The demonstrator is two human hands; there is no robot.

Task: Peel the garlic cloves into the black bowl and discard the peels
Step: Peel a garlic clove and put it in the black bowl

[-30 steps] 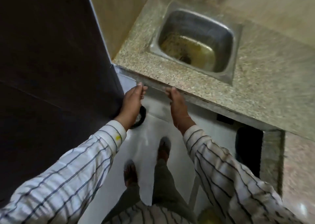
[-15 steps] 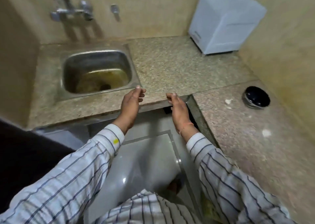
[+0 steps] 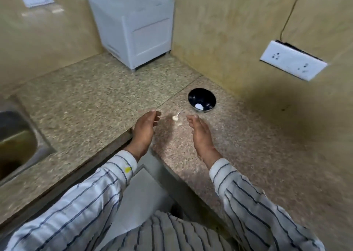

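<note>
The black bowl (image 3: 202, 100) stands on the granite counter (image 3: 95, 101) near the right wall, with a white peeled clove (image 3: 199, 106) inside it. A small pale garlic clove (image 3: 175, 117) lies on the counter just in front of the bowl, with a scrap of peel (image 3: 179, 124) beside it. My left hand (image 3: 145, 128) hovers left of the clove, fingers loosely curved, holding nothing. My right hand (image 3: 200, 134) hovers right of it, fingers relaxed, also empty. Both hands flank the clove without touching it.
A white box-like appliance (image 3: 133, 25) sits in the back corner. A steel sink (image 3: 17, 139) is set in the counter at the far left. A white wall socket (image 3: 293, 65) with a cable hangs on the right wall. The counter forms an L around my body.
My view has swung right from the sink and the floor to the counter corner. Both hands moved from the counter edge by the sink to either side of the garlic clove.
</note>
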